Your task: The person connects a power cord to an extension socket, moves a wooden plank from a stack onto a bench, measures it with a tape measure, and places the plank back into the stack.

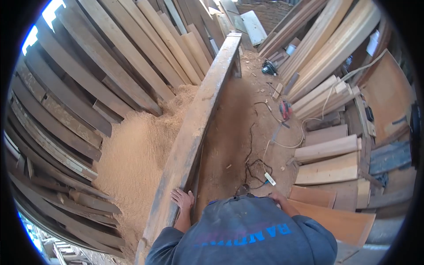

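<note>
My left hand (183, 199) lies on the near part of a long, thick wooden beam (194, 119). Its fingers are outstretched on the top face, with the thumb apart, and nothing is in it. The beam runs away from me and is dusty with wood powder. On the other side of my body, my right hand (279, 199) is held low beside the dark shirt (247, 229). The shirt and arm hide most of its fingers, so I cannot see whether it holds anything. A white power strip (270, 179) lies on the ground near it.
A sawdust heap (132, 150) lies left of the beam, against leaning planks (119, 48). On the right are stacked boards (327, 168), a red power tool (285, 109), a dark green power tool (269, 67) and a pale cable (304, 132). Dark cord (254, 168) tangles across the dirt floor.
</note>
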`<control>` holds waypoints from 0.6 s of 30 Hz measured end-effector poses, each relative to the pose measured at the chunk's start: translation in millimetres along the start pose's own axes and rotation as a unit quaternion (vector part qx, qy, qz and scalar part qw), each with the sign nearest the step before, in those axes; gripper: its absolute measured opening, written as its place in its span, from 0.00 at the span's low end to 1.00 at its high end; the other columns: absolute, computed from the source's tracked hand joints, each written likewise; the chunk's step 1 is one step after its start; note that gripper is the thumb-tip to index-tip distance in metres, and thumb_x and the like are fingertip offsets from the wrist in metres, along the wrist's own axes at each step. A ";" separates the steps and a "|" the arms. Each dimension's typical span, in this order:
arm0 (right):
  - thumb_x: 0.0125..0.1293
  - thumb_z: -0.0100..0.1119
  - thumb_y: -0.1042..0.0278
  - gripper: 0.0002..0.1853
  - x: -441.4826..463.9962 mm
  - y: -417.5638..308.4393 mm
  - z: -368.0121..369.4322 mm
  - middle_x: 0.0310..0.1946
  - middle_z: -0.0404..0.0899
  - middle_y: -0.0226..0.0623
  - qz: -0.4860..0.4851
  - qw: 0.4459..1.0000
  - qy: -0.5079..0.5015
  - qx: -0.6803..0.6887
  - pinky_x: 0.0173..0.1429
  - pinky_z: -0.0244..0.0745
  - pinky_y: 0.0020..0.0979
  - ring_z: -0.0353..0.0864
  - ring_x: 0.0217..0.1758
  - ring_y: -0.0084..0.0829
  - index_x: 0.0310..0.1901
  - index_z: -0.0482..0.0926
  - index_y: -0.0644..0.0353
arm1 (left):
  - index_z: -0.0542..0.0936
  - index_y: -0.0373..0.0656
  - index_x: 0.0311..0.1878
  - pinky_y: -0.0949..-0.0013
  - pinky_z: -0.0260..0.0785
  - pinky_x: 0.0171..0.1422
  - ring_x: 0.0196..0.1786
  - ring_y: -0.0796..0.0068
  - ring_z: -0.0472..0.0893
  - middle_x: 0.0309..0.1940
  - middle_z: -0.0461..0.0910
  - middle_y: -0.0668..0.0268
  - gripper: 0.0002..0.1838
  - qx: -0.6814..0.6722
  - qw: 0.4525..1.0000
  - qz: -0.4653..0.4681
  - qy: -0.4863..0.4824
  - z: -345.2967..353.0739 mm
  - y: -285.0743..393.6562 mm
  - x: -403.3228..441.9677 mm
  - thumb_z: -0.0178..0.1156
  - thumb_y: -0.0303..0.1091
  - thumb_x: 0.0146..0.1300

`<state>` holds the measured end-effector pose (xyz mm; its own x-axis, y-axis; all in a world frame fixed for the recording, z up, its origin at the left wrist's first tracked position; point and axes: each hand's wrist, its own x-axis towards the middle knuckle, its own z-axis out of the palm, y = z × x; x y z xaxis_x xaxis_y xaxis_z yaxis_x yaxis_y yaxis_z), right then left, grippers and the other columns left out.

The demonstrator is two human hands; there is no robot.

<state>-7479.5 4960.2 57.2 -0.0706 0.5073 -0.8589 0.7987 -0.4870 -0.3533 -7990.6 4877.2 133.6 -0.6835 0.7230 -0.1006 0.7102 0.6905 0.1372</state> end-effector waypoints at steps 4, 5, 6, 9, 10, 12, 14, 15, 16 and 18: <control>0.55 0.57 0.51 0.24 20.8 -82.3 -88.1 0.34 0.82 0.52 0.013 0.997 0.076 -0.021 0.36 0.76 0.41 0.83 0.34 0.41 0.40 0.81 0.68 | 0.54 0.28 0.67 0.37 0.36 0.72 0.73 0.36 0.44 0.69 0.47 0.36 0.40 -0.057 0.992 -0.104 0.041 15.4 18.3 11.5 0.50 0.50 0.61; 0.55 0.57 0.52 0.23 44.7 -90.7 -105.0 0.34 0.82 0.52 0.009 0.994 0.096 -0.042 0.35 0.76 0.41 0.83 0.33 0.41 0.39 0.81 0.68 | 0.54 0.28 0.67 0.37 0.36 0.72 0.73 0.36 0.44 0.69 0.48 0.36 0.40 -0.078 0.985 -0.152 0.038 15.7 29.1 19.8 0.49 0.51 0.62; 0.56 0.57 0.52 0.22 59.0 -103.8 -119.9 0.34 0.82 0.52 -0.007 0.994 0.095 -0.050 0.35 0.76 0.40 0.83 0.34 0.41 0.39 0.81 0.68 | 0.54 0.28 0.67 0.37 0.36 0.72 0.73 0.36 0.44 0.69 0.48 0.36 0.40 -0.097 0.975 -0.197 0.034 14.7 40.0 29.3 0.48 0.51 0.63; 0.56 0.56 0.53 0.21 73.4 -164.6 -150.5 0.33 0.82 0.51 -0.056 0.993 0.089 -0.057 0.34 0.76 0.39 0.83 0.33 0.41 0.38 0.81 0.67 | 0.55 0.28 0.66 0.38 0.35 0.73 0.73 0.38 0.42 0.69 0.49 0.37 0.39 -0.121 0.978 -0.168 0.012 -3.5 73.6 63.6 0.47 0.52 0.64; 0.56 0.56 0.53 0.21 66.1 -189.3 -157.5 0.33 0.82 0.51 -0.080 0.992 0.089 -0.052 0.34 0.75 0.39 0.83 0.33 0.41 0.37 0.82 0.66 | 0.55 0.28 0.66 0.39 0.34 0.73 0.73 0.38 0.43 0.69 0.49 0.37 0.39 -0.108 0.983 -0.150 0.011 0.7 83.7 79.1 0.47 0.52 0.64; 0.56 0.56 0.55 0.18 89.4 -206.8 -163.6 0.28 0.81 0.48 -0.110 0.987 0.105 -0.043 0.31 0.73 0.38 0.80 0.28 0.38 0.34 0.81 0.65 | 0.56 0.28 0.67 0.41 0.34 0.74 0.73 0.38 0.43 0.69 0.49 0.37 0.38 -0.090 0.990 -0.108 0.011 13.8 112.9 117.6 0.47 0.51 0.64; 0.56 0.57 0.59 0.14 147.5 -206.7 -149.5 0.19 0.78 0.40 -0.123 0.983 0.132 -0.037 0.26 0.69 0.35 0.74 0.20 0.32 0.29 0.81 0.64 | 0.56 0.29 0.67 0.42 0.35 0.74 0.73 0.38 0.45 0.69 0.50 0.37 0.38 -0.084 0.995 -0.052 0.003 13.4 152.6 160.5 0.47 0.51 0.63; 0.56 0.57 0.59 0.14 149.6 -219.1 -155.1 0.19 0.78 0.40 -0.087 0.994 0.057 -0.022 0.27 0.69 0.35 0.74 0.20 0.32 0.29 0.81 0.63 | 0.56 0.29 0.67 0.43 0.36 0.74 0.73 0.38 0.46 0.69 0.50 0.37 0.38 -0.082 0.996 -0.023 -0.001 12.4 172.4 182.6 0.47 0.51 0.63; 0.56 0.57 0.59 0.13 159.2 -228.8 -160.4 0.19 0.78 0.40 -0.053 0.998 -0.019 -0.005 0.27 0.70 0.35 0.74 0.20 0.32 0.28 0.80 0.63 | 0.56 0.29 0.67 0.44 0.36 0.75 0.73 0.38 0.46 0.69 0.50 0.37 0.38 -0.058 0.998 0.028 -0.020 16.2 189.2 206.5 0.47 0.51 0.63; 0.57 0.57 0.56 0.15 188.1 -224.3 -164.3 0.20 0.78 0.39 -0.167 0.986 0.018 -0.007 0.28 0.71 0.36 0.74 0.21 0.32 0.31 0.81 0.63 | 0.55 0.28 0.68 0.46 0.36 0.75 0.73 0.38 0.47 0.69 0.49 0.36 0.39 -0.019 0.989 0.136 -0.051 24.3 247.7 273.1 0.47 0.50 0.63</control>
<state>-7573.8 5281.7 35.9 -0.3100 0.6628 -0.6816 0.7426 -0.2788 -0.6089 -7997.3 5246.3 116.2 -0.4461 0.8815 -0.1545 0.8573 0.4705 0.2091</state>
